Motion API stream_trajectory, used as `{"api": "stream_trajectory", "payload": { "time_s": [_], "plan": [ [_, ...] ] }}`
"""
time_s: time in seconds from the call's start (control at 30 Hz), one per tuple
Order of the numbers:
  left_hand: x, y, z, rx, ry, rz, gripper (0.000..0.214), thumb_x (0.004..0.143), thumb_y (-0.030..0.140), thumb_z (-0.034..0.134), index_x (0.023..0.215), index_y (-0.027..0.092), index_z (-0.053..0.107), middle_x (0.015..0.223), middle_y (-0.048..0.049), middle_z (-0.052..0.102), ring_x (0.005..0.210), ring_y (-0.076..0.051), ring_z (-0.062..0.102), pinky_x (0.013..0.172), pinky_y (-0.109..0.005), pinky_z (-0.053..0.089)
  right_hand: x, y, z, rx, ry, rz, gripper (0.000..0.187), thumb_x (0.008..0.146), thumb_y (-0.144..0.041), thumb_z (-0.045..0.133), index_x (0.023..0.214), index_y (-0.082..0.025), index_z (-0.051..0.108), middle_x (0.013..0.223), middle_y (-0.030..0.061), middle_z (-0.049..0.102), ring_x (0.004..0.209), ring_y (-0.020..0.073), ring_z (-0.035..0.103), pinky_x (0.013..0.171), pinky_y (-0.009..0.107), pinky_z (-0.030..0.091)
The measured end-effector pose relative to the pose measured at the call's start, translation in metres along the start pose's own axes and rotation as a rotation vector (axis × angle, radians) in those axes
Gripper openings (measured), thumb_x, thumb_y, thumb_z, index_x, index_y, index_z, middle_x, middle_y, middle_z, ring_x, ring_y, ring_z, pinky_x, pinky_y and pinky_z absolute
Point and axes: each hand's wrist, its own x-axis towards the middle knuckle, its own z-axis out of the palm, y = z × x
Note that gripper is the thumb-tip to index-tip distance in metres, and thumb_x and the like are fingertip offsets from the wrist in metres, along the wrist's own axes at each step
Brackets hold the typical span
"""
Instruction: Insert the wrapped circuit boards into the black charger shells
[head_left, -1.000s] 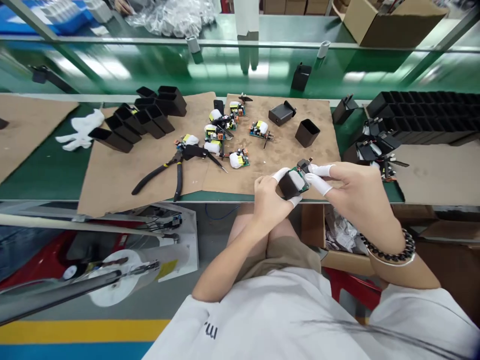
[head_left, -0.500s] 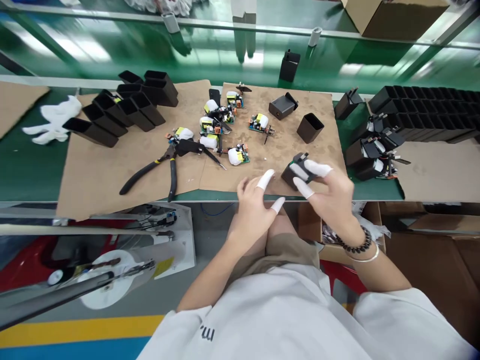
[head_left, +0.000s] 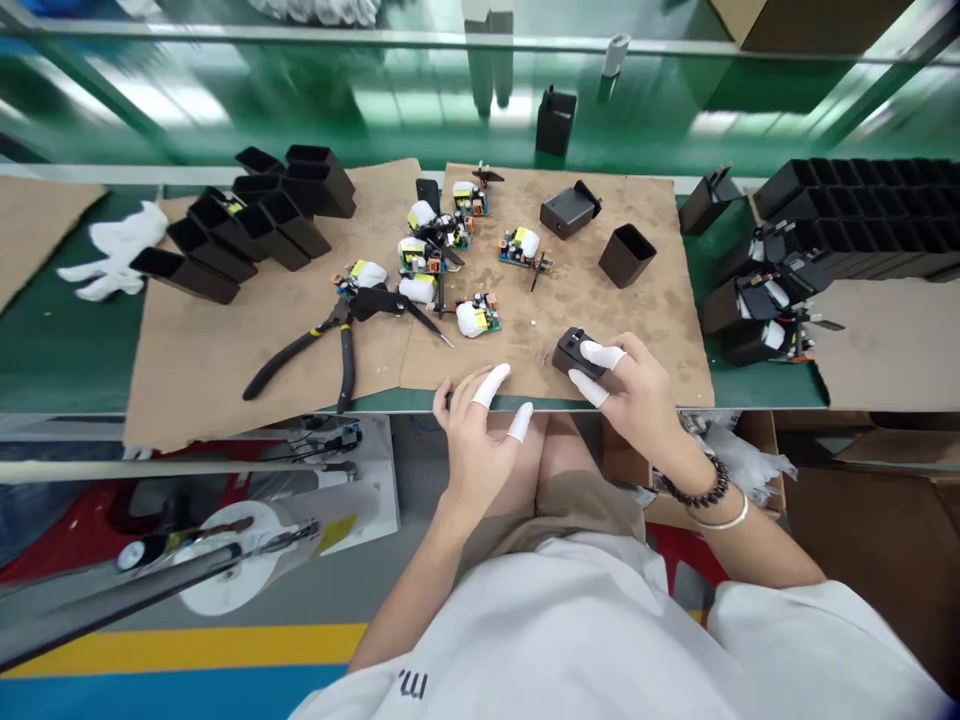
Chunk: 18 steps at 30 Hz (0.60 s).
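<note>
At the front edge of the cardboard, my right hand (head_left: 639, 398) has its thumb and index finger, both in white finger cots, on a black power adapter case (head_left: 576, 352). The top face of this case looks closed. My left hand (head_left: 480, 440) hovers at the table edge to the left, fingers apart and holding nothing, also with white finger cots. Beyond the hands lie circuit boards (head_left: 478, 315) with white and yellow parts. An open black case (head_left: 627, 255) stands behind the right hand, near another adapter case (head_left: 570, 210) lying on its side.
Black-handled pliers (head_left: 341, 335) lie on the cardboard (head_left: 375, 365) at left, before several empty black cases (head_left: 281, 225). A white glove (head_left: 120, 250) is further left. At right are rows of black cases (head_left: 862, 215) and partly filled ones (head_left: 757, 310). One case (head_left: 556, 122) stands behind.
My right hand has moved a little left and down onto the adapter case, whose top was tilted up before and now appears flat. My left hand has drawn away to the left.
</note>
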Motion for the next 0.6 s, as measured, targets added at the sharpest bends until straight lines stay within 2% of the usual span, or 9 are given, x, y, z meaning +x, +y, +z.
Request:
{"api": "stream_trajectory", "payload": {
  "time_s": [0.1, 0.17, 0.3, 0.37, 0.47, 0.53, 0.6],
  "plan": [
    [0.001, 0.0, 0.0, 0.009, -0.011, 0.0, 0.039, 0.091, 0.029, 0.07, 0.129, 0.026, 0.065, 0.124, -0.0084, 0.078, 0.125, -0.029, 0.069, 0.121, -0.054, 0.032, -0.002, 0.0, -0.003, -0.023, 0.075, 0.018, 0.021, 0.092, -0.026, 0.072, 0.113, -0.029, 0.071, 0.098, 0.0051, 0.065, 0.086, 0.0219, 0.066, 0.073, 0.036, 0.057],
    [0.001, 0.001, 0.0, 0.012, -0.013, 0.008, 0.039, 0.091, 0.029, 0.071, 0.129, 0.026, 0.065, 0.126, -0.0084, 0.078, 0.126, -0.029, 0.069, 0.122, -0.055, 0.033, -0.006, 0.0, 0.0, -0.03, 0.132, 0.019, 0.024, 0.092, -0.028, 0.073, 0.115, -0.028, 0.07, 0.099, 0.0058, 0.064, 0.086, 0.0223, 0.066, 0.072, 0.036, 0.056],
    [0.002, 0.008, 0.006, -0.05, -0.044, 0.056, 0.048, 0.09, 0.029, 0.074, 0.136, 0.024, 0.06, 0.128, -0.0105, 0.076, 0.126, -0.029, 0.068, 0.117, -0.051, 0.042, -0.015, 0.005, 0.014, -0.046, 0.003, 0.048, 0.013, 0.097, -0.029, 0.064, 0.107, -0.025, 0.072, 0.094, 0.006, 0.065, 0.074, 0.02, 0.064, 0.062, 0.033, 0.054],
    [0.004, 0.017, 0.016, -0.124, -0.087, 0.057, 0.065, 0.087, 0.032, 0.078, 0.146, 0.023, 0.052, 0.137, -0.0139, 0.071, 0.131, -0.03, 0.065, 0.115, -0.049, 0.046, -0.017, 0.006, 0.015, -0.034, -0.06, 0.089, 0.016, 0.098, -0.031, 0.063, 0.11, -0.025, 0.072, 0.102, 0.0086, 0.07, 0.082, 0.0226, 0.07, 0.068, 0.036, 0.059],
    [0.013, 0.031, 0.035, -0.191, -0.156, 0.025, 0.084, 0.083, 0.03, 0.08, 0.156, 0.019, 0.039, 0.151, -0.0191, 0.06, 0.141, -0.033, 0.058, 0.118, -0.05, 0.046, -0.018, 0.004, 0.006, 0.12, -0.108, 0.126, 0.032, 0.095, -0.032, 0.07, 0.126, -0.025, 0.067, 0.122, 0.0117, 0.074, 0.106, 0.0274, 0.075, 0.087, 0.043, 0.065],
    [0.021, 0.037, 0.046, -0.201, -0.174, 0.001, 0.081, 0.082, 0.026, 0.077, 0.154, 0.017, 0.041, 0.148, -0.0193, 0.063, 0.138, -0.033, 0.061, 0.119, -0.05, 0.045, -0.019, 0.002, -0.002, 0.248, -0.122, 0.187, 0.045, 0.091, -0.033, 0.075, 0.134, -0.023, 0.063, 0.132, 0.0129, 0.073, 0.114, 0.028, 0.075, 0.093, 0.045, 0.065],
    [0.026, 0.038, 0.053, -0.201, -0.169, -0.009, 0.074, 0.082, 0.024, 0.077, 0.149, 0.016, 0.047, 0.141, -0.0177, 0.069, 0.131, -0.033, 0.066, 0.116, -0.049, 0.048, -0.019, 0.0, -0.007, 0.318, -0.108, 0.267, 0.055, 0.088, -0.035, 0.077, 0.139, -0.021, 0.06, 0.134, 0.0149, 0.073, 0.115, 0.0279, 0.076, 0.092, 0.043, 0.067]
  ]
}}
